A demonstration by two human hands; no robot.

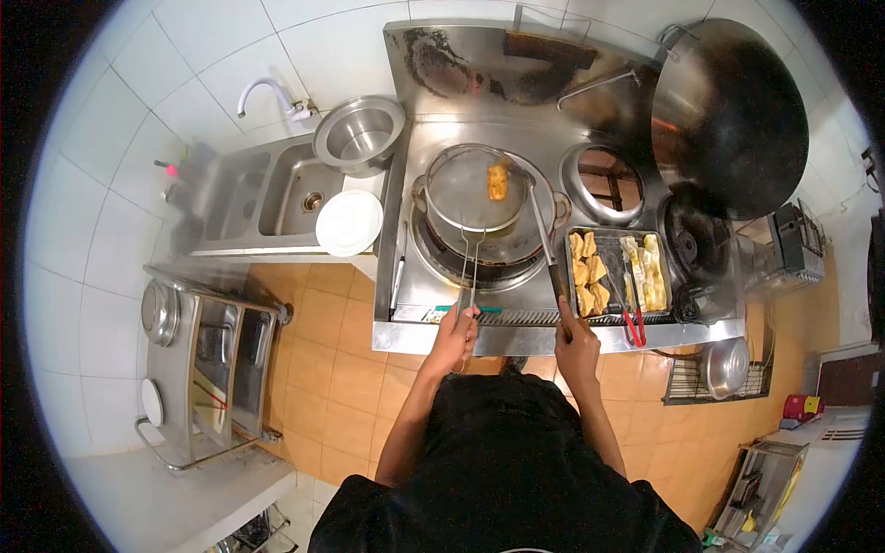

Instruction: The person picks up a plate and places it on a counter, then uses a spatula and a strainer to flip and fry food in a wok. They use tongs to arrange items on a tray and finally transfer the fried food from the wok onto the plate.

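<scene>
My left hand [454,337] is closed around the wire handle of a wide round mesh strainer [461,189], held over a two-handled wok [560,210] on the stove. One golden-brown fried piece [498,182] lies toward the right side of the strainer. My right hand [576,346] grips the dark handle of a long metal utensil [542,226], whose far end reaches the strainer's right rim; its head cannot be made out. Just right of that hand is a metal tray [612,241] of golden folded pieces [587,272] and paler rolls [653,272]. Red-handled tongs [634,324] rest on the tray.
At left, a metal pot [359,134] and a white plate [349,223] stand beside the sink [297,198]. A large blackened wok [733,120] leans at the back right. An open burner ring [604,184] lies behind the tray. A steel cart [217,369] stands on the left floor.
</scene>
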